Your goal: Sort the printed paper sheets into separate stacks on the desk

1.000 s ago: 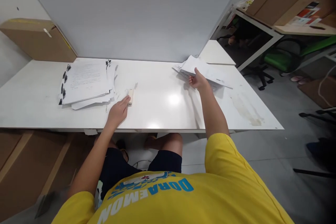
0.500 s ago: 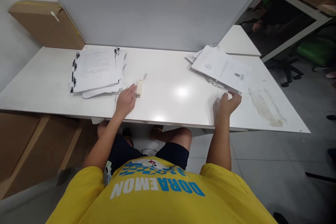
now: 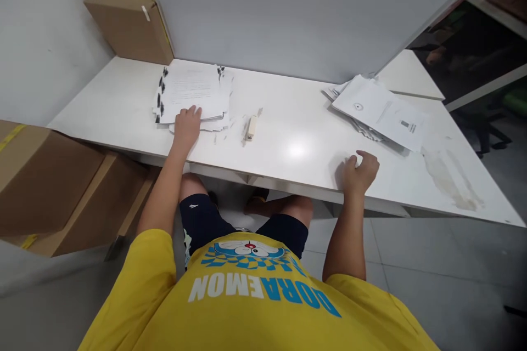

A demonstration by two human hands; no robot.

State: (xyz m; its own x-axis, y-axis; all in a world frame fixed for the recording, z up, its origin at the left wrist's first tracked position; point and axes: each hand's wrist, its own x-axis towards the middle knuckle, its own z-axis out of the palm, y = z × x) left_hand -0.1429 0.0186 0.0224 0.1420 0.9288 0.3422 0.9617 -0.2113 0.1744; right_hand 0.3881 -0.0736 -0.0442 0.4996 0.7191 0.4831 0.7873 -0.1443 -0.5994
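Observation:
My left hand (image 3: 188,127) rests at the front edge of the left stack of papers (image 3: 189,90). Its fingers lie over the top printed sheet, and I cannot make out whether the thumb is beneath it. Torn, black-marked edges show along that stack. My right hand (image 3: 360,171) hovers or rests near the table's front edge, thumb and forefinger curved apart, with nothing between them. Beyond it lies the right stack of papers (image 3: 376,109), its top sheet turned askew. Between the stacks sits a small cream-coloured oblong object (image 3: 251,128) with a dark metallic end, touched by neither hand.
The white table (image 3: 284,115) backs onto a grey partition (image 3: 288,16). A cardboard box (image 3: 127,30) stands at its far left corner, and more cardboard boxes (image 3: 49,181) are below on the left. A brownish stain (image 3: 453,181) marks the right side.
My left hand has left the small cream object and moved left onto the papers. My right hand has drawn back slightly from the right stack. The view has shifted left.

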